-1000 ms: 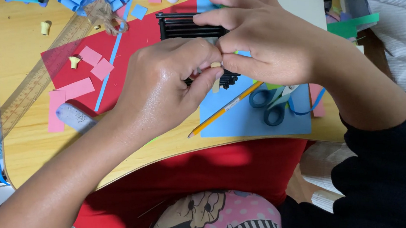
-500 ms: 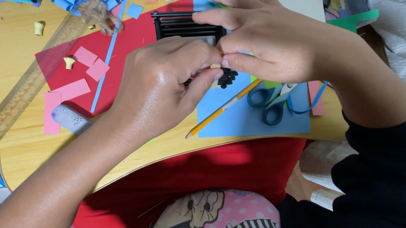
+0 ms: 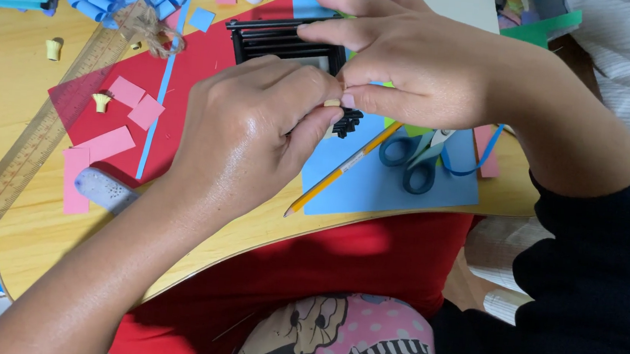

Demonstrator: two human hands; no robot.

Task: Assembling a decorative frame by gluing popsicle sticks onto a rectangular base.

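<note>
Small black fringed paper roll (image 3: 347, 121) pinched between fingertips of left hand (image 3: 246, 136) and right hand (image 3: 425, 76); coil best kept tight, pressure even, above blue sheet (image 3: 391, 184).

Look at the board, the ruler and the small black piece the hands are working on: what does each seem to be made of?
Board: probably wood or plywood, pale grain, smooth sheen.
Ruler: clear plastic, since the red sheet shows through it.
Black piece, pinched between left hand and right hand: likely fringed, rolled paper, matte; mostly hidden, so uncertain.
</note>
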